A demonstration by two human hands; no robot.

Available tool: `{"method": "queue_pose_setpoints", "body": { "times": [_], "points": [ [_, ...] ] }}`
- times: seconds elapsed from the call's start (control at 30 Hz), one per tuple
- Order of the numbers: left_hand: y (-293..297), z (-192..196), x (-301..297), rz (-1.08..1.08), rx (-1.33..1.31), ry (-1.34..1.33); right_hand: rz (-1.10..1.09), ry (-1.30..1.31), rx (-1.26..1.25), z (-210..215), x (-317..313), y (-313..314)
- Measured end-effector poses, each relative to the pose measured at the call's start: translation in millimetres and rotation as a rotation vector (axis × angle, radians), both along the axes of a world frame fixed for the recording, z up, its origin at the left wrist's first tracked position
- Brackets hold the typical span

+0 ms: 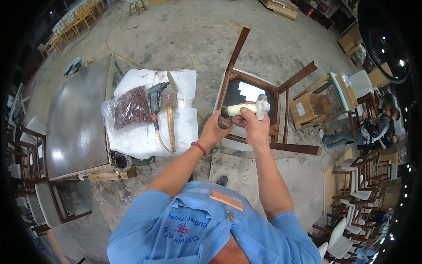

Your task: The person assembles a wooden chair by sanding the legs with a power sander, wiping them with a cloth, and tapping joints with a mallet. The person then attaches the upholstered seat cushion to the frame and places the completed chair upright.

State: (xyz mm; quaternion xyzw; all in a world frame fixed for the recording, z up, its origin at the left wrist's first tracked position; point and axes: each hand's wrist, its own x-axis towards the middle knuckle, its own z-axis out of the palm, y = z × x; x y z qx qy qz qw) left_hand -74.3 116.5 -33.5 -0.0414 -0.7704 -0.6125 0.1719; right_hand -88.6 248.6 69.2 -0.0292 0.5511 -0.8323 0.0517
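Note:
An upturned chair [285,115] with dark brown wooden legs and a pale seat lies in front of me, its legs pointing up. Above its underside, my right hand [255,127] is closed around a cream cylindrical tool [241,109] with a lumpy white head and a dark far end; I cannot tell its exact kind. My left hand [216,132], with a red bead bracelet on the wrist, is closed by the dark end, near the chair's front corner. What its curled fingers grip is hidden. On the black underside lies a white paper label [252,91].
On my left, a white-covered stand [184,127] bears a bag of dark red pieces [128,108], a grey air drill [154,97] with a hose, and a wooden mallet [170,116]. Beyond is a dark table [77,121]. Rightward are a cardboard box [307,110], stacked chairs and a person [373,127].

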Motion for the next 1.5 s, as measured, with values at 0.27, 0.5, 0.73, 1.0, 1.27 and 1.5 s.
{"method": "queue_pose_setpoints", "body": {
  "times": [0.27,0.5,0.73,1.0,1.27,1.5],
  "points": [
    [-10.4,-0.2,-2.1,-0.026,-0.06,0.054,0.02,-0.031,0.175,3.9,12.7,2.3],
    [-9.1,2.5,-4.4,-0.057,0.004,-0.049,-0.074,-0.017,0.091,3.9,-0.1,-9.7],
    [-10.9,-7.8,-2.1,-0.054,-0.142,-0.001,-0.13,-0.005,0.148,7.8,1.3,22.0],
    [-6.8,-12.8,-4.0,-0.01,-0.178,0.062,-0.23,0.059,0.113,10.3,-45.6,30.4],
    [-3.9,-10.8,-2.6,-0.004,-0.158,-0.031,-0.089,0.132,-0.161,52.3,-207.2,58.3],
    [0.1,-5.9,2.4,-0.06,0.014,-0.124,-0.069,0.387,0.15,68.0,-382.0,25.8]
  ]
}}
